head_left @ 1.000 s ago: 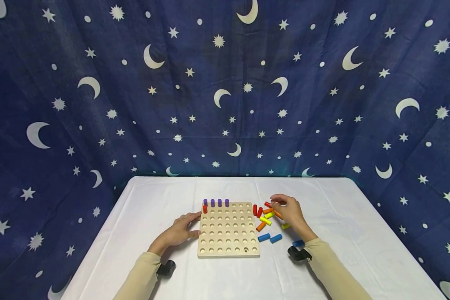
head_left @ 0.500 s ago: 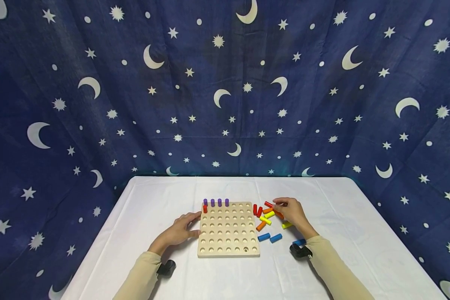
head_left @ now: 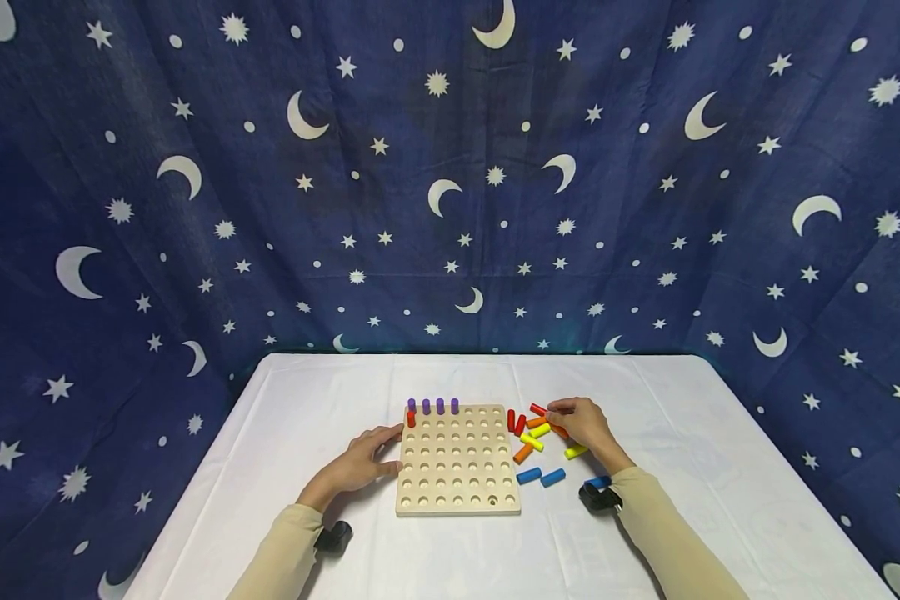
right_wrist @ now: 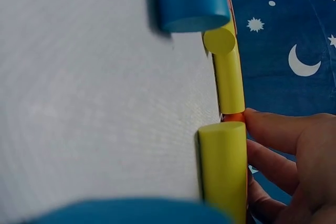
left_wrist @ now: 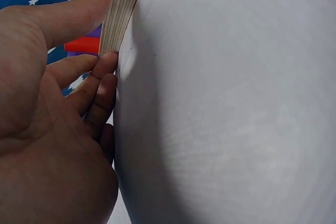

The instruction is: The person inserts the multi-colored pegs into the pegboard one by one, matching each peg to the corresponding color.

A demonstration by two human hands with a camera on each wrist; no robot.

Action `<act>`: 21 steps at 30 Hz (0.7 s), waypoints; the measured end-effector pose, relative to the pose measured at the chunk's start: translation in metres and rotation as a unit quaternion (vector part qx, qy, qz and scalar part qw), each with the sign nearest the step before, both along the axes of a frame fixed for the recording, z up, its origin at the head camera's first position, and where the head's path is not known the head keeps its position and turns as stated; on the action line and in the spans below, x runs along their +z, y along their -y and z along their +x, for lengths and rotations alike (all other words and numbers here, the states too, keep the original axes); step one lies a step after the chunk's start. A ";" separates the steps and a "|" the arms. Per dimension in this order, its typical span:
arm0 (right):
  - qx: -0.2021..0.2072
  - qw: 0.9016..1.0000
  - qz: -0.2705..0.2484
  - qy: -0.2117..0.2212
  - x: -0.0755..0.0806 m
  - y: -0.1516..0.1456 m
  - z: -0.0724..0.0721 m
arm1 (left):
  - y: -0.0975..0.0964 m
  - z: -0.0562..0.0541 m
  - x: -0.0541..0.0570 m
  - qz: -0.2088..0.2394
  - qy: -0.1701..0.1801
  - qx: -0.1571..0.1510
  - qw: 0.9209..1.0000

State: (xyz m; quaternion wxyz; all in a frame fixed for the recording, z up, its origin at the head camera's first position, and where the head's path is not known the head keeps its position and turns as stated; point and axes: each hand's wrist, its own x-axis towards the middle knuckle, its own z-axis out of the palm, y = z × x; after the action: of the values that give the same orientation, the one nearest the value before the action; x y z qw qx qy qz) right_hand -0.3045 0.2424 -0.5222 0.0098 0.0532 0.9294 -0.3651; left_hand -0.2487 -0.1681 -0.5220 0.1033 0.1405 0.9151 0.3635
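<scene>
A pale wooden pegboard (head_left: 456,458) with rows of round holes lies on the white table. Several purple pegs (head_left: 440,406) stand upright along its far edge, and one red standing peg (head_left: 411,419) is just in front of the leftmost. My left hand (head_left: 355,462) rests at the board's left side, thumb and fingertips against its edge (left_wrist: 123,9). To the board's right, my right hand (head_left: 581,419) reaches into the loose pegs. Its thumb and index finger pinch the near end of a lying red peg (head_left: 537,409). Beside those fingertips lies an orange peg (head_left: 559,432), partly hidden.
Two more red pegs (head_left: 521,424) lie by the board's right edge, near yellow pegs (head_left: 532,442) and another orange peg (head_left: 523,453). Blue pegs (head_left: 552,477) lie closer to the front, one beside the black wrist camera (head_left: 600,497). A star-patterned curtain (head_left: 450,208) hangs behind the table.
My right hand has come down slightly, and its fingers have drawn together at the red peg's end. The left hand and the board stay as they were.
</scene>
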 end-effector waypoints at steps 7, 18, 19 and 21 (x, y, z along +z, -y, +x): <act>0.000 1.000 0.006 0.007 0.001 -0.001 -0.002 | 0.001 -0.001 -0.001 0.000 -0.005 -0.001 1.000; -0.026 0.999 -0.018 0.011 -0.002 0.001 -0.002 | 0.002 0.000 -0.001 -0.002 -0.013 -0.010 1.000; -0.028 0.999 -0.020 0.010 -0.003 0.001 -0.002 | 0.002 0.000 -0.001 -0.002 -0.012 -0.011 1.000; -0.033 0.999 -0.025 0.007 -0.003 0.001 -0.001 | 0.002 0.001 -0.001 -0.002 -0.011 -0.013 1.000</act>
State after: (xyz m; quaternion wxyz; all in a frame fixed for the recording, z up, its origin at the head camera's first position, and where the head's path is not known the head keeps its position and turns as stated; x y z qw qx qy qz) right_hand -0.3055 0.2409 -0.5255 0.0054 0.0859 0.9176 -0.3880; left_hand -0.2479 -0.1697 -0.5232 0.0983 0.1560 0.9149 0.3592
